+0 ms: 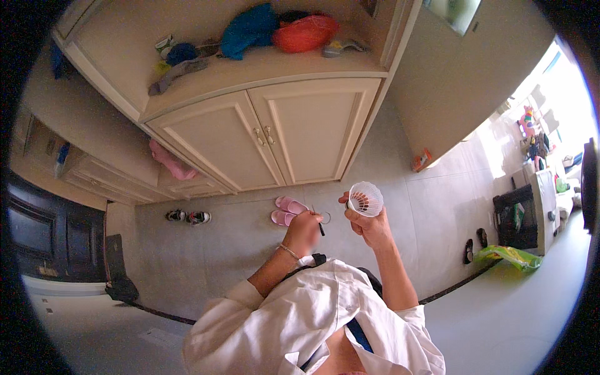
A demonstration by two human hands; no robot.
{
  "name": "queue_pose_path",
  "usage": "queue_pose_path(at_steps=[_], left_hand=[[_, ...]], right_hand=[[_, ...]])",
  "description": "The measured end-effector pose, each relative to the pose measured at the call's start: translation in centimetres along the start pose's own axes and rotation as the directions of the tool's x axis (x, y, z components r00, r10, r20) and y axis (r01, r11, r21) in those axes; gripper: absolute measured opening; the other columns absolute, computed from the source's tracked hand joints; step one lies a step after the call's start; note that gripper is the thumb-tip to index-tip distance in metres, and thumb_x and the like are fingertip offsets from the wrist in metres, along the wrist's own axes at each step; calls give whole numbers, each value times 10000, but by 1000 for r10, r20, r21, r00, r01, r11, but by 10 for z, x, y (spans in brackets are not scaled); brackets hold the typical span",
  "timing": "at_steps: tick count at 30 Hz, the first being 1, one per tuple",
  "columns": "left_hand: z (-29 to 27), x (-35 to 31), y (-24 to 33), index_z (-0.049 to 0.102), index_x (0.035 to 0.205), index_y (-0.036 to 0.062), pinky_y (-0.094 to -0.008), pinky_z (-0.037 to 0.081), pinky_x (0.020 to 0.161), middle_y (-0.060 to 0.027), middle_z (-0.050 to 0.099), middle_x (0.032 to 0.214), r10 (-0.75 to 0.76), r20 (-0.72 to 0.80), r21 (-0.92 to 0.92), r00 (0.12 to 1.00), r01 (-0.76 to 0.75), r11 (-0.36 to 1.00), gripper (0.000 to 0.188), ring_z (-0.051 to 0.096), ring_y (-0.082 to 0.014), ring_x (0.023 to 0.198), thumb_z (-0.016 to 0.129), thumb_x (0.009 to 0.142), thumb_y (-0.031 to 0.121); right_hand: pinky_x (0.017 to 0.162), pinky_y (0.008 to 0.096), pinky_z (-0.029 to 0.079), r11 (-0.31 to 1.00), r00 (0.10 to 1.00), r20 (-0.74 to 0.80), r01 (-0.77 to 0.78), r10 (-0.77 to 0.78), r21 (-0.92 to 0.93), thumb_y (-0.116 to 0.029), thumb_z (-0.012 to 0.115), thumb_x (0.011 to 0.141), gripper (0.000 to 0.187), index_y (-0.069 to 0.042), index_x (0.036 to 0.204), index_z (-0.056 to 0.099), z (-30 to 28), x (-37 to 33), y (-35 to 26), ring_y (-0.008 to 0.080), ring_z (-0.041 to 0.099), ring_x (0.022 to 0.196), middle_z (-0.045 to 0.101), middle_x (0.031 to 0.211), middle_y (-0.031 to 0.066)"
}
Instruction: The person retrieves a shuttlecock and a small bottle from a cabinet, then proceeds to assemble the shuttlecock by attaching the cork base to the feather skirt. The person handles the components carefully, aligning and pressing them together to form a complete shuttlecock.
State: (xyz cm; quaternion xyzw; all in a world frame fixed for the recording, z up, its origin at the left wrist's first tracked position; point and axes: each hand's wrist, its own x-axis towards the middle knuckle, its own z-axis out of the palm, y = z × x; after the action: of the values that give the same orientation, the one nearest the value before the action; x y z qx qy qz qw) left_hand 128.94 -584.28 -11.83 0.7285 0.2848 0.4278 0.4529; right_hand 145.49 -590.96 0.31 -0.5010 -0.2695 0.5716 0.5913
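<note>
My right hand [373, 230] grips a white shuttlecock [367, 195] with its wide scalloped end turned up. Through the slots in its skirt, darker orange-brown patches show; the base is hidden among my fingers. Left of it, my left hand [304, 231] is closed around a small object, with a thin metal ring [326, 217] and a short black piece [322, 229] sticking out at the fingers. Its kind is too small to make out. A gap separates the two hands, both held in front of my white shirt [325, 294].
Ahead stands a cream cabinet [269, 134] with paired doors; a blue bag [251, 31] and a red bag [306, 34] lie on its shelf. Pink slippers [290, 204] and dark shoes [187, 216] rest on the grey floor. A green-yellow plastic bag [512, 256] lies at right.
</note>
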Motion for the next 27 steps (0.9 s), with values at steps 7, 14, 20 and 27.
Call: queue_pose_path(at_steps=[7, 14, 20, 27], left_hand=[[-6, -5, 27, 486, 747, 54, -271, 314, 422, -19, 444, 643, -653, 221, -321, 724, 686, 653, 120, 425, -127, 514, 540, 786, 155], [-11, -10, 12, 502, 802, 46, -379, 368, 576, -111, 494, 748, -339, 189, 67, 922, 332, 941, 193, 469, -275, 663, 505, 753, 233], [-6, -11, 18, 488, 764, 64, -300, 289, 431, -42, 445, 631, -706, 247, -359, 664, 739, 570, 108, 388, -172, 498, 538, 753, 159], [-13, -6, 26, 498, 794, 52, -443, 389, 649, -147, 505, 780, -735, 291, -127, 613, 786, 605, 211, 486, -362, 739, 526, 665, 216]], right_hand=[[343, 188, 241, 1000, 999, 18, 30, -30, 2, -83, 675, 751, 183, -4, 881, 574, -1, 4, 0, 24, 344, 409, 496, 644, -16], [333, 190, 219, 990, 1000, 31, -6, 2, 143, -174, 662, 793, 205, -12, 849, 548, -2, 9, 5, 31, 315, 389, 434, 572, -35], [337, 182, 216, 984, 998, 68, 6, -18, 178, -233, 598, 845, 241, -14, 917, 528, -1, 9, 6, 26, 294, 389, 395, 551, -49], [339, 177, 228, 979, 991, 125, 23, -50, 204, -239, 558, 868, 246, -10, 950, 524, -4, 10, 10, 26, 302, 390, 404, 558, -45]])
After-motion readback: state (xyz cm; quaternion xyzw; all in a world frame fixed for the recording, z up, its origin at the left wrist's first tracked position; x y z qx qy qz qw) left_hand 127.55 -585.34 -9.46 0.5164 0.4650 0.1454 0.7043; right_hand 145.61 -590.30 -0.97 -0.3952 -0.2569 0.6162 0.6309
